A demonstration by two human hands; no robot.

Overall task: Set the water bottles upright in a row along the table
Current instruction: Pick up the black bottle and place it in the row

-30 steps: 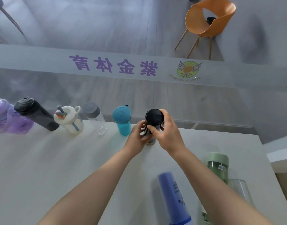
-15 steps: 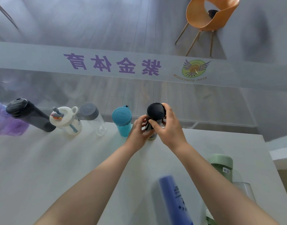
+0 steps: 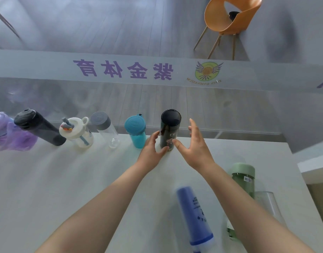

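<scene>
A row of upright bottles runs along the far edge of the white table (image 3: 65, 179): purple (image 3: 11, 137), dark grey (image 3: 42, 129), white with a straw lid (image 3: 75, 132), clear with a grey cap (image 3: 106, 128), teal (image 3: 136, 133) and a black bottle (image 3: 169, 128) at the right end. My left hand (image 3: 152, 152) curls loosely by the black bottle's base, thumb touching it. My right hand (image 3: 195, 150) is spread open just right of it, not gripping. A blue bottle (image 3: 193, 214), a green bottle (image 3: 243, 177) and a clear one (image 3: 268, 203) lie nearer me on the right.
A glass wall with purple lettering (image 3: 123, 69) stands right behind the table's far edge. An orange chair (image 3: 230, 17) is on the floor beyond it. The table's right edge (image 3: 299, 179) runs close to the lying bottles.
Both hands were wrapped around the black bottle. Now it stands on the table and the right hand has opened and pulled away; the left hand has loosened at its base.
</scene>
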